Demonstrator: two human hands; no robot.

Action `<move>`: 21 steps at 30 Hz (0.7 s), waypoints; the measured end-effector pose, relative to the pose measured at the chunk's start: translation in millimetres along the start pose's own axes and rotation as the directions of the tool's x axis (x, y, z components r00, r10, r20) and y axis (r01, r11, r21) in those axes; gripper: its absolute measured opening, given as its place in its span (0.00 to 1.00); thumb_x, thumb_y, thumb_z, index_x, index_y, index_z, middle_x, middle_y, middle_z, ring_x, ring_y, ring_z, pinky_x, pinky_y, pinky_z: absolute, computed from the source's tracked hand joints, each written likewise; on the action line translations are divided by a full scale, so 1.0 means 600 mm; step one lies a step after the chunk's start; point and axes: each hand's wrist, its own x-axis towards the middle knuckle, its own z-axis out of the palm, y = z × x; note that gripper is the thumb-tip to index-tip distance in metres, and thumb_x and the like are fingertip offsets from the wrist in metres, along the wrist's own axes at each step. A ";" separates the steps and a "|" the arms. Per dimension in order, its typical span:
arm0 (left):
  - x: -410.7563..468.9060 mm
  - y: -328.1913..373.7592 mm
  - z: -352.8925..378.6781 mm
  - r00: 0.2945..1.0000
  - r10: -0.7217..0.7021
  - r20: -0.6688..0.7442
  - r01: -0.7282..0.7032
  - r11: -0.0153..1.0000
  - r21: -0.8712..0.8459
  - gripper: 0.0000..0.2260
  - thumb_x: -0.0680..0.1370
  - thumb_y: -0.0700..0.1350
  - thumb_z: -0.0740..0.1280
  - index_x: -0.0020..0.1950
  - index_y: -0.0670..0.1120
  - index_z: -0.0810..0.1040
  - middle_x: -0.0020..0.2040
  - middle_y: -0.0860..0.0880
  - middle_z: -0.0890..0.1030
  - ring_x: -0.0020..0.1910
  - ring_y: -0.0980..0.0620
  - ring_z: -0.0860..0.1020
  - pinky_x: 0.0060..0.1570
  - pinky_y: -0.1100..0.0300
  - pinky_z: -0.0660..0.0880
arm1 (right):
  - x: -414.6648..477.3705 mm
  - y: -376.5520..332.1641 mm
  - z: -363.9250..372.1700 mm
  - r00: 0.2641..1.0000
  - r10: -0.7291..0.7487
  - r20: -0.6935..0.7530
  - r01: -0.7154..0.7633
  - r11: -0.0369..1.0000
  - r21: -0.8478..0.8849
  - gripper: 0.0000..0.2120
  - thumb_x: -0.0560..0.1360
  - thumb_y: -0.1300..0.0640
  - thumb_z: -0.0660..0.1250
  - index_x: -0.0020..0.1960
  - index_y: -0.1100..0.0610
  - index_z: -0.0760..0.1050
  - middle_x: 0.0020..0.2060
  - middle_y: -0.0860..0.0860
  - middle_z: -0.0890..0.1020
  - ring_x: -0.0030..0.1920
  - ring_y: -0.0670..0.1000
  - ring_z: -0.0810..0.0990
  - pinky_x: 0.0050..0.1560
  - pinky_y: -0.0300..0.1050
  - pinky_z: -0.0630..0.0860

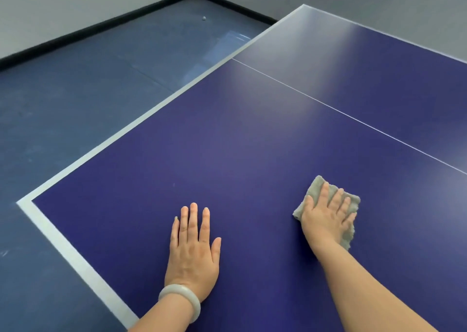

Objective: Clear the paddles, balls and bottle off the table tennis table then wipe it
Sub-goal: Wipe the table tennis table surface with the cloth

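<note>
Floor, upper left of the frame: a small pale ball (204,18) lies on the blue floor near the black skirting, well apart from the table.
Table (252,129): deep blue top with a white border and a thin white centre line running from upper centre to the right edge; no paddle, ball or bottle shows on the part in view, so the clearing looks done and the wiping is in hand.
Left hand (193,250): lower centre, flat on the table, palm down, fingers spread and holding nothing; a pale bangle (180,300) sits on the wrist.
Right hand (326,216): lower right, palm pressed down on the cloth, fingers splayed over it rather than curled round it.
Cloth (350,200): grey, fuzzy, crumpled, its edges showing past the fingertips and beside the wrist.
Handling: the cloth looks soft, light and limp; it likely bunches under a sideways push, so a flat palm over its middle suits it best.
Surface: smooth and glossy, probably slippery under the cloth.
</note>
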 end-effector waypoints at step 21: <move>0.004 -0.009 0.018 1.000 0.002 -0.020 -0.002 1.000 0.009 0.30 0.80 0.58 0.40 0.80 0.45 0.51 0.80 0.42 0.51 0.79 0.42 0.47 0.77 0.44 0.51 | -0.056 0.043 -0.007 0.996 0.081 -0.048 -0.084 0.994 -0.068 0.28 0.83 0.44 0.44 0.81 0.49 0.42 0.80 0.56 0.44 0.79 0.58 0.41 0.76 0.61 0.39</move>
